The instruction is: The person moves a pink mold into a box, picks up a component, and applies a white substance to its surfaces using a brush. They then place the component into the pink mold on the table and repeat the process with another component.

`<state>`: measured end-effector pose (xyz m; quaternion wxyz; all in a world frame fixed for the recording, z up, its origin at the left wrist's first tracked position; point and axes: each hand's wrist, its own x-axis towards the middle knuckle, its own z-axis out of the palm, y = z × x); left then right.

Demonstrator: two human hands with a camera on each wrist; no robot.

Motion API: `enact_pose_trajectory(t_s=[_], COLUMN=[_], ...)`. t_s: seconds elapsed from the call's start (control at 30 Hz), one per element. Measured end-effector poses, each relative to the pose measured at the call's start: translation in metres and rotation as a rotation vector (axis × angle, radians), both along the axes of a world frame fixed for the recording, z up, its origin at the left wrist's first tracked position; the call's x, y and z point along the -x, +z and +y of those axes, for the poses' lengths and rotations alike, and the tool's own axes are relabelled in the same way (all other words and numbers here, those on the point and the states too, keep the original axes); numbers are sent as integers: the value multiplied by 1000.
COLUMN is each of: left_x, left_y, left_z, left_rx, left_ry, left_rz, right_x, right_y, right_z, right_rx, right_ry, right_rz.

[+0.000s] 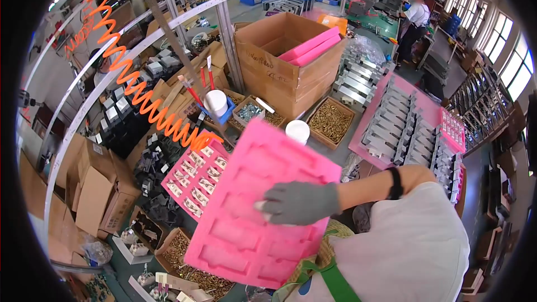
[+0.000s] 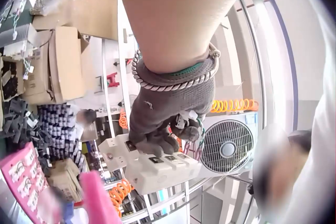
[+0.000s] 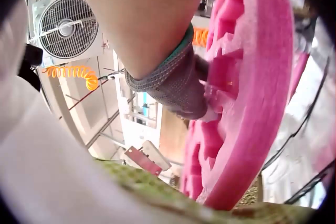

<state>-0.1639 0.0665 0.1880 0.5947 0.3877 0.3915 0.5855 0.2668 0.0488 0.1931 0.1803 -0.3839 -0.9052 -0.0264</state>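
My right hand, in a grey glove, grips the large pink foam tray by its recessed face. The tray is tilted and overlaps the bench in the head view; its moulded recesses hold nothing. In the right wrist view the gloved fingers reach into one recess, and their tips are hidden by the foam. My left hand, gloved in grey with a corded cuff, holds off-white plastic housings with small dark switches and thin wires. The head view does not show that hand.
A smaller pink tray of wired parts lies beside the large one. Boxes of brass screws, a tall carton and metal brackets crowd the bench. An orange coiled hose hangs at left. Another person stands far back.
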Motion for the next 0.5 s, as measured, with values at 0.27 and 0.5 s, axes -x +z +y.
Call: enact_pose_trajectory(t_s=[0.27, 0.5], left_x=[-79, -212], left_y=[-31, 5], left_z=[29, 50], left_rx=[-79, -172], left_ry=[-426, -546], left_rz=[51, 75], right_x=[-178, -386], right_y=[128, 142], right_z=[-37, 155], right_rx=[-601, 212], right_ry=[-1058, -1157], right_rz=[-317, -567])
